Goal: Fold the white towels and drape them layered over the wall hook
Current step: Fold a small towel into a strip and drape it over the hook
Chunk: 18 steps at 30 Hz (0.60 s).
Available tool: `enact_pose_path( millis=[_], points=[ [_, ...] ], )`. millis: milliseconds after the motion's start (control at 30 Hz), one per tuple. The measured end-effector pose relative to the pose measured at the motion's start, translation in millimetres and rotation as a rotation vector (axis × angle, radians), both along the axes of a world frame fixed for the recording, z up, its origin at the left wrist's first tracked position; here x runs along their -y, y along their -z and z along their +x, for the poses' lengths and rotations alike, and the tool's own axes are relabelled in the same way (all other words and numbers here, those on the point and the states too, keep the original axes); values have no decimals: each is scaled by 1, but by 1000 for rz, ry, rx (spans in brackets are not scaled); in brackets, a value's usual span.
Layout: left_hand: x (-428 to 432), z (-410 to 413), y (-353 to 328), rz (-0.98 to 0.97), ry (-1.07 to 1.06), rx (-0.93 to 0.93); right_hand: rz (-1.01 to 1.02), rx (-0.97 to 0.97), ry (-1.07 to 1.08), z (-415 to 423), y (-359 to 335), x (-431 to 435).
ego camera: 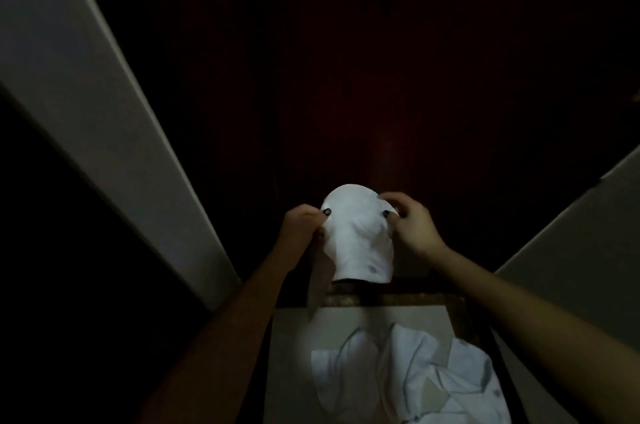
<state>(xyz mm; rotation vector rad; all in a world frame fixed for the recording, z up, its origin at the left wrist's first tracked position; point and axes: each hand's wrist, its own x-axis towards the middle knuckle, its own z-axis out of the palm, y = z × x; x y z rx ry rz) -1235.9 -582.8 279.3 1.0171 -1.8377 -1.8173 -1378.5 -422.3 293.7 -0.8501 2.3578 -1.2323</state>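
Note:
A folded white towel (360, 236) hangs rounded over something on the dark red-brown wall (381, 77); the hook itself is hidden under it. My left hand (301, 226) pinches the towel's upper left edge. My right hand (408, 219) pinches its upper right edge. A second layer of white cloth (320, 285) trails down on the left below the towel. More crumpled white towels (433, 378) lie on the pale floor (346, 323) underneath.
A pale door frame or wall edge (86, 84) runs diagonally on the left, and another pale wall (571, 250) stands on the right. A dark threshold strip (398, 299) crosses below the towel. The scene is very dim.

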Motion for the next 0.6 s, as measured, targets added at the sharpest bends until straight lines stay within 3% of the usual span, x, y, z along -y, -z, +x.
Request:
enact_pose_path(
  millis=[233,333,600],
  points=[
    [-31,30,-198,204,-93,-236,-10,-81,-196,42,-219,-10],
    [-45,50,-259,261,-179,-380,-119,-50,-249,67,-287,-19],
    [-107,116,-341,248,-290,-560,-208,-167,-422,144,-362,-50]
  ],
)
